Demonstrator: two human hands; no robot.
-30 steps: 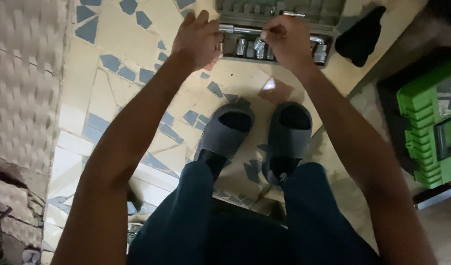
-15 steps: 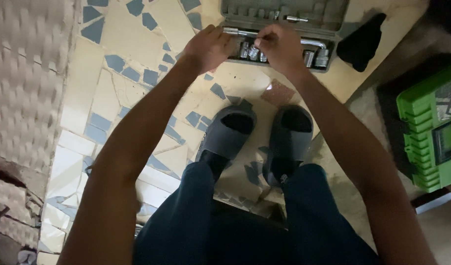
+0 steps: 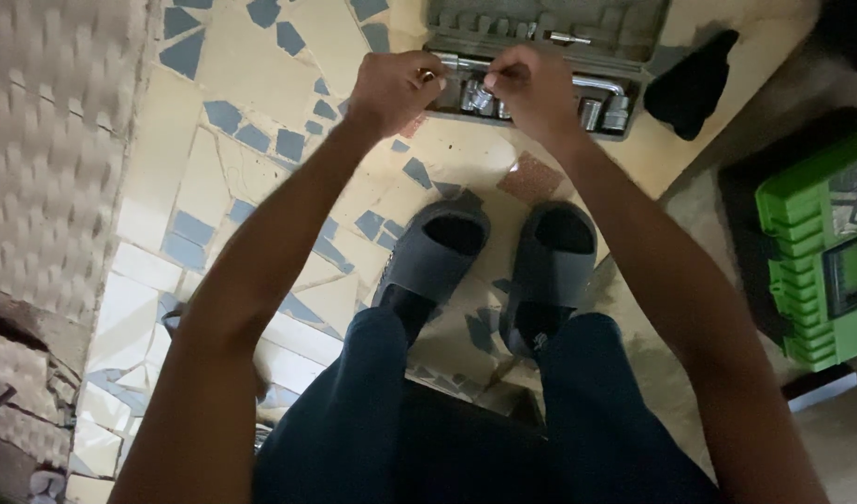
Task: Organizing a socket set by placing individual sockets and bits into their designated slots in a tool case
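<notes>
An open grey socket-set case [image 3: 634, 37] lies on the floor ahead of my feet, with shiny metal sockets [image 3: 601, 114] in a row and a bent metal bar along its front. My left hand [image 3: 396, 89] is closed around a small metal piece just left of the case's front edge. My right hand [image 3: 531, 89] pinches a shiny socket [image 3: 477, 96] between the two hands, above the row. Both hands nearly touch.
I stand in grey slides [image 3: 433, 252] on a cream and blue mosaic floor [image 3: 223, 177]. A black cloth [image 3: 695, 84] lies right of the case. A green plastic tool case [image 3: 821, 252] sits at the right. A textured pale wall [image 3: 46, 149] runs along the left.
The view has shifted so the case and my hands sit lower in the picture. My hands stay together over the sockets, fingers working on a small metal piece.
</notes>
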